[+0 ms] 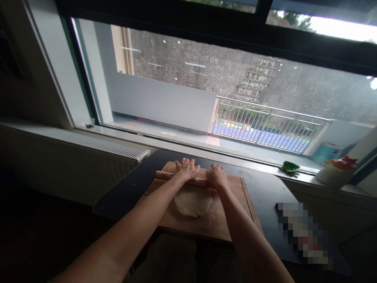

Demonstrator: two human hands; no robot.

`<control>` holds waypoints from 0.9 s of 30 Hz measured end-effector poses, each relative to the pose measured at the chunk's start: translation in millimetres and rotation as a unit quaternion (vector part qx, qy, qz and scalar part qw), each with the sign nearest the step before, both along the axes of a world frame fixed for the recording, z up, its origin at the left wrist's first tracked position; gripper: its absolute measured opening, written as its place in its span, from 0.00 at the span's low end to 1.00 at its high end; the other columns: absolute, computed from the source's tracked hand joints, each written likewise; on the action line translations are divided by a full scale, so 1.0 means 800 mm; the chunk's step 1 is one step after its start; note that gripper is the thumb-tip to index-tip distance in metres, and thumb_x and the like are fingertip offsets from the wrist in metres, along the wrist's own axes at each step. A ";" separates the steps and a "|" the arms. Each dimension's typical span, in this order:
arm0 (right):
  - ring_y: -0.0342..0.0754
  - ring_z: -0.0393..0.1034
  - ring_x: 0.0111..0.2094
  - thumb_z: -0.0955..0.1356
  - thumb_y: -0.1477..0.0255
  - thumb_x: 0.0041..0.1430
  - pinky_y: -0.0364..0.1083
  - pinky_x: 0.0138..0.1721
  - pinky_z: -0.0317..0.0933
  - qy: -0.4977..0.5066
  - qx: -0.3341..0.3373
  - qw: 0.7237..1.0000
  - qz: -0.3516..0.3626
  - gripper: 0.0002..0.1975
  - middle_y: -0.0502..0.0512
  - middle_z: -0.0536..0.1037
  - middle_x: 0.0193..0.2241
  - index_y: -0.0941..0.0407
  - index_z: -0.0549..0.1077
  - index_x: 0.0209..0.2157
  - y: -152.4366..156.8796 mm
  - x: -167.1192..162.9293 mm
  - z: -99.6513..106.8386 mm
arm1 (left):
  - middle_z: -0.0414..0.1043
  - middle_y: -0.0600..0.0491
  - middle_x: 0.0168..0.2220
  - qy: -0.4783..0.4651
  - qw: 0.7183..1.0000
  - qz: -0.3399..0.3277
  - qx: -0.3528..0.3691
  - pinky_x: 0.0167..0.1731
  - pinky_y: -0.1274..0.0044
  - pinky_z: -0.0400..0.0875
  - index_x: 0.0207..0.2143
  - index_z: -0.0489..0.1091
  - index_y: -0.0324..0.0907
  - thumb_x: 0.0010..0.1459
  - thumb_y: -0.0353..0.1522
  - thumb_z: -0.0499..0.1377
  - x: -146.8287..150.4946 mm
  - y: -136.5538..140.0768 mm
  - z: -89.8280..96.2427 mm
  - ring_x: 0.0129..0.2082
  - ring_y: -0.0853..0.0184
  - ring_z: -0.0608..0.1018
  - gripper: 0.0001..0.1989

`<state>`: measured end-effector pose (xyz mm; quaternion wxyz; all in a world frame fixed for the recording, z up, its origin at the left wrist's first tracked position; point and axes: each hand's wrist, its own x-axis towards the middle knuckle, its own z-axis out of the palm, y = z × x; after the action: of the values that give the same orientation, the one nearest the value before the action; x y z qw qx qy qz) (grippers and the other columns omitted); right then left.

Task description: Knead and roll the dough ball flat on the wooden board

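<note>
From my feed: L hand (187, 169) lies over the rolling pin (198, 181) w/ fingers spread past its far side; R hand (217, 176) is on the pin too, fingers bunched, can't tell if they wrap it. Dough (193, 202) is a flattish lump on the wooden board (212, 227), just on my side of the pin. I'd push evenly w/ both palms, as uneven load would prob. thin one side; keep the pin level, turn the dough betw. passes.

Room: pin's L end sits approx. at the board's L edge, so I'd watch sideways drift. Bare board on the near side & to the R. Beyond it, dark desk (265, 192) runs R; windowsill (250, 163) bounds the far side.
</note>
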<state>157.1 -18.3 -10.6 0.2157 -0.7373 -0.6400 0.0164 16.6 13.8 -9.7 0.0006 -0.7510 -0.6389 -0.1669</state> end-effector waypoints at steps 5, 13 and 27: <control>0.54 0.59 0.46 0.58 0.69 0.55 0.48 0.42 0.54 0.001 0.007 1.000 0.006 0.17 0.62 0.70 0.42 0.58 0.67 0.45 0.016 0.003 -0.004 | 0.65 0.44 0.49 -0.002 1.000 0.000 -0.009 0.50 0.57 0.51 0.44 0.65 0.42 0.56 0.43 0.42 0.004 0.030 0.005 0.52 0.55 0.63 0.22; 0.53 0.60 0.45 0.57 0.68 0.55 0.48 0.42 0.53 0.000 0.001 1.000 0.008 0.17 0.62 0.69 0.42 0.58 0.67 0.44 -0.001 -0.002 0.000 | 0.65 0.44 0.49 0.002 0.999 0.010 -0.031 0.51 0.57 0.49 0.43 0.65 0.42 0.56 0.44 0.40 0.001 0.022 0.002 0.53 0.56 0.61 0.23; 0.54 0.59 0.45 0.56 0.66 0.57 0.52 0.45 0.49 -0.012 0.013 1.000 -0.017 0.17 0.61 0.69 0.43 0.56 0.69 0.42 -0.060 -0.022 -0.002 | 0.58 0.47 0.56 0.014 0.999 -0.005 -0.048 0.53 0.56 0.44 0.53 0.58 0.45 0.55 0.51 0.35 -0.016 -0.035 -0.002 0.58 0.55 0.55 0.32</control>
<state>139.3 -66.3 -12.6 0.2184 -0.7452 -0.6300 -0.0043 3.5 -14.1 -11.0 -0.0272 -0.7554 -0.6425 -0.1257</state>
